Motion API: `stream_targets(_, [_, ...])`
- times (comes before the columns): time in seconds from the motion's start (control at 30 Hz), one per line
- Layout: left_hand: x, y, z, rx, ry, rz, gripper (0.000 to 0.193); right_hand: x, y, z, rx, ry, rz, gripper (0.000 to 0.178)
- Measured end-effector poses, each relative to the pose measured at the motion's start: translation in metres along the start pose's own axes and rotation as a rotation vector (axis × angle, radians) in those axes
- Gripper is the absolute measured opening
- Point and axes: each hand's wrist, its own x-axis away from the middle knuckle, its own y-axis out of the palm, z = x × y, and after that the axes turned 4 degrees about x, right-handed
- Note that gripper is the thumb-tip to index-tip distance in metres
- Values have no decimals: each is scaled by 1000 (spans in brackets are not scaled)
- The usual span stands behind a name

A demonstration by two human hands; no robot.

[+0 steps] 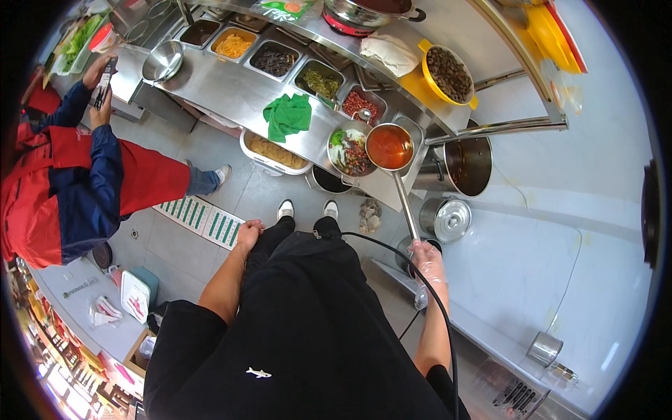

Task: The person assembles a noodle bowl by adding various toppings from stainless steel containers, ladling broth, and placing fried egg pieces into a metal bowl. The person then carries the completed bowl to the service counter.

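Note:
My right hand, in a clear plastic glove, is closed around the long handle of a metal ladle. Red-orange broth fills the ladle's bowl. It hangs beside and partly over the rim of a metal bowl at the counter's front edge. In that bowl lie chopped greens, something white and dark red and brown bits. My left hand hangs low at my side, its fingers loosely curled in with nothing visible in them.
Along the counter run food pans and a green cloth. A large stockpot and a lidded pot stand at right. A yellow colander sits on the shelf. At left stands a person in a red apron, holding a phone-like object.

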Motion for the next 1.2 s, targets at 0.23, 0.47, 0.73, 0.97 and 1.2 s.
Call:
stream_targets(0.23, [12,1,12,29,-6,23,32,3,8,-18,107,-71,61,40])
stream_targets(0.47, [14,3,16,42,-10,13,32,-3,6,-13,278,-154,127,40])
stream_targets(0.73, [18,5,22,26,-12,20,32,6,5,-23,418,-195,173,41])
stream_targets(0.97, [0,-2,1,-55,-3,-27,32,17,8,-31,497,-189,244,39])
stream_targets(1.2, [-2,-5,-4,-13,-15,-7,33,25,9,-38,496,-158,261,39])
